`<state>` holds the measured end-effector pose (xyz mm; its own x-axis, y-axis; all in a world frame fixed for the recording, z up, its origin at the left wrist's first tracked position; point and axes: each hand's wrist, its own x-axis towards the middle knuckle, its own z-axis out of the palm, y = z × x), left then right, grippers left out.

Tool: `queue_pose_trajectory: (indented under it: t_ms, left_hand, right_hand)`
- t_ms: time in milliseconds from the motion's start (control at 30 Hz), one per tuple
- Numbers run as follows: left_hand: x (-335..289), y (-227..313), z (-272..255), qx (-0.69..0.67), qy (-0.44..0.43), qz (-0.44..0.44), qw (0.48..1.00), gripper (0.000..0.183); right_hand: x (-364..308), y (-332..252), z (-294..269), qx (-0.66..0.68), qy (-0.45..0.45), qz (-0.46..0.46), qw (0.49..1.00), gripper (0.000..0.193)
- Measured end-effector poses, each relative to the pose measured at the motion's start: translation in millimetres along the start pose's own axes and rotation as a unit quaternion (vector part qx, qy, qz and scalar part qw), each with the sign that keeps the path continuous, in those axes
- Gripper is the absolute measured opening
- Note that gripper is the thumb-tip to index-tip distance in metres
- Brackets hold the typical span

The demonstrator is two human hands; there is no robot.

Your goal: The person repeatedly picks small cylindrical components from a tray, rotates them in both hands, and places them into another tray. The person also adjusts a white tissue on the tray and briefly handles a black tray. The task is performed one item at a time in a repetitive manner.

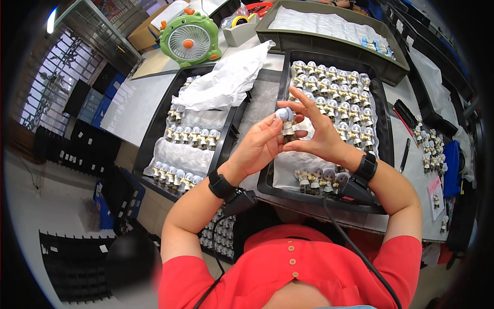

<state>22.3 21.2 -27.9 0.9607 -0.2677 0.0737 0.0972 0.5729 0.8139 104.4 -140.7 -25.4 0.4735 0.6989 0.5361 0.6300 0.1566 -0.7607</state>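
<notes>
Pinching figurine (pixel 286 123) narrowly in left hand (pixel 261 146), holding it nearly upright over left side of right tray (pixel 385 139). Curving right hand (pixel 323 135) around it, spreading thumb and index wide; can't tell if touching. Covering figurine's lower part with fingers. Blocking near-row figurines (pixel 315 177) partly with right wrist device (pixel 356 190). Losing far rows of left tray (pixel 160 123) under white sheet (pixel 226 80).

Along the near edge of the surface (pixel 139 105), the left tray (pixel 165 116) and right tray (pixel 385 139) hold figurines (pixel 342 110). A fan (pixel 189 44) stands behind the left tray, a bin (pixel 396 73) behind the right; a figurine cluster (pixel 434 152) lies toward the right edge.
</notes>
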Motion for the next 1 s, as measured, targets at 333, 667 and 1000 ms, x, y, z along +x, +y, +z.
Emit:
queue_pose_trajectory:
  t_ms: [333,667,1000]
  left_hand:
    - [-0.9,-2.5,-3.0,-0.039,0.015,-0.030,0.999,0.049]
    - [-0.9,0.5,-1.2,0.219,0.037,0.073,0.972,0.046]
    - [-18.2,-0.3,32.0,0.252,0.170,0.092,0.948,0.043]
  right_hand:
    - [-0.6,-1.5,-2.2,0.052,-0.021,0.085,0.995,0.103]
    - [8.7,3.9,-16.3,-0.050,0.010,-0.027,0.998,0.083]
    - [6.8,6.2,-4.4,0.070,-0.008,-0.053,0.996,0.063]
